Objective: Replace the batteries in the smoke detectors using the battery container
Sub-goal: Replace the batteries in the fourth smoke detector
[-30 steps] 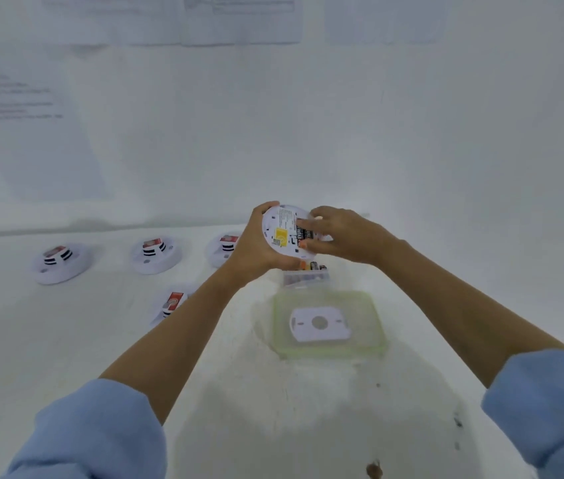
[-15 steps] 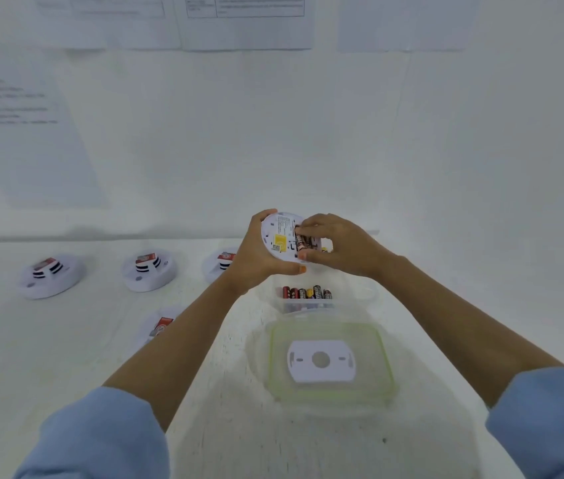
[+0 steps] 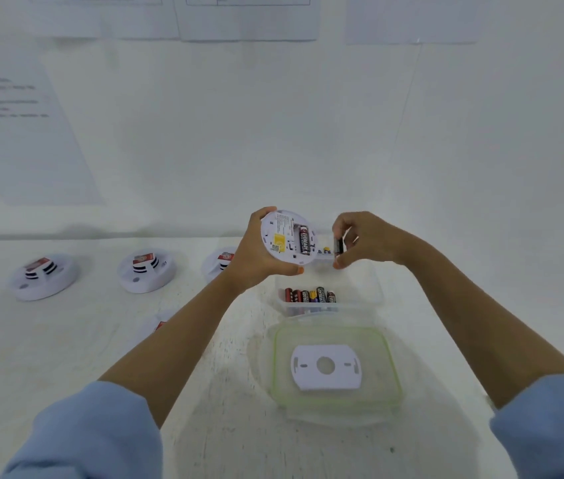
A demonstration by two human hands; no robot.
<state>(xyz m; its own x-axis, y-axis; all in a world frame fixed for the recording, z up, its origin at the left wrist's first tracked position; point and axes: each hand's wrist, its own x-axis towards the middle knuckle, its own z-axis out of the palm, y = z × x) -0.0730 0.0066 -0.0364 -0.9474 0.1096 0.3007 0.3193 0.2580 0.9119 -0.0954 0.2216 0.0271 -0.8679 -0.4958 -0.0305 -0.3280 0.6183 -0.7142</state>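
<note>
My left hand holds a white round smoke detector tilted up, its back facing me. One battery sits in its open compartment beside a yellow label. Just to the right, my right hand pinches a dark battery between thumb and fingers, a short gap away from the detector. Below both hands stands the clear battery container, with several batteries lying in a row at its left side.
The container's green-rimmed lid lies in front of it with a white mounting plate on it. Three detectors line the table's back edge; another peeks out beside my left forearm. A wall with papers stands behind.
My right hand has pulled away to the right from the detector's back with a battery in its fingers. The battery compartment now shows one battery left in it.
</note>
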